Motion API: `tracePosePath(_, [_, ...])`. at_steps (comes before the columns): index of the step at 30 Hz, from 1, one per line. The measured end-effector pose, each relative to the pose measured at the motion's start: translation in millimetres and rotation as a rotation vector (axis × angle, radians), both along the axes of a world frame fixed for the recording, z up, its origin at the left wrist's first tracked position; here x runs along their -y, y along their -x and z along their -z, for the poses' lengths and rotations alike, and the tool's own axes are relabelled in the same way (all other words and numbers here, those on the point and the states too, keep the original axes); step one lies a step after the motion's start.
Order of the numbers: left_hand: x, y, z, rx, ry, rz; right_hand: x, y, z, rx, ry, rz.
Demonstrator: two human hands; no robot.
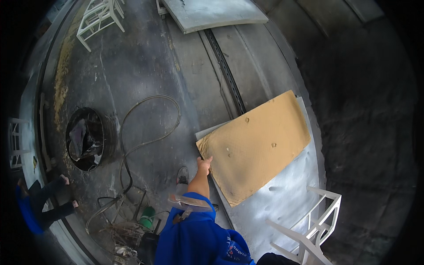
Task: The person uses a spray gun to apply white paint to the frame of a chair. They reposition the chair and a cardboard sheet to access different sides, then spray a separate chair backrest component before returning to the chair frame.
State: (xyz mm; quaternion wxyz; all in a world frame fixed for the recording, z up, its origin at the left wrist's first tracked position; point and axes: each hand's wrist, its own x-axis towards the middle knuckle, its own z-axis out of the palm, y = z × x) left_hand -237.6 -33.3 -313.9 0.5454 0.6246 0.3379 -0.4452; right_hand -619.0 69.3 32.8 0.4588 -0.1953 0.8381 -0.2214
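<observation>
A large tan cardboard sheet [258, 143], dented in several spots, lies slanted across a silvery metal-covered surface [282, 185]. My left hand [204, 165] holds its left edge, with the fingers closed and one digit over the top. Past the blue sleeve, my bare left forearm reaches up to the sheet. A brownish, curved strip [190, 202] crosses in front of that sleeve; its kind is unclear. My right hand does not show.
White wooden frames [309, 229] stand at lower right and upper left. A round dark drum [86, 139] with scraps sits at left, beside a looping hose [150, 99]. Another silvery panel [216, 15] is at the top. A person's dark-trousered legs [53, 196] show at far left.
</observation>
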Motion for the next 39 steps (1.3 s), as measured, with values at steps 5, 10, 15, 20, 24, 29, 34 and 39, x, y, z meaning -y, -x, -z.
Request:
tracePosePath(5, [-7, 8, -24, -0.181, 0.261, 0.036, 8, -18, 7, 0.038, -0.008, -0.029])
tracePosePath(10, [-9, 41, -75, -0.261, 0.49, 0.067, 20, -37, 18, 0.096, -0.013, -0.056])
tracePosePath(15, [-14, 61, -118, -0.344, 0.663, 0.185, 26, -46, 29, 0.177, -0.002, -0.059])
tracePosePath(20, [-3, 67, -183, -0.298, 0.704, 0.302, 21, -34, 36, 0.269, 0.017, -0.06])
tracePosePath(24, [3, 55, -246, -0.224, 0.729, 0.345, 18, -6, 42, 0.379, 0.04, -0.026])
tracePosePath(29, [-10, 41, -309, -0.106, 0.799, 0.31, 69, -7, 65, 0.875, 0.19, -0.049])
tracePosePath(34, [-34, 31, -332, -0.067, 0.856, 0.24, 113, -50, 59, 1.257, 0.366, -0.397])
tracePosePath(39, [-57, 27, -347, -0.007, 0.876, 0.216, 96, -71, -2, 1.307, 0.402, -0.681])
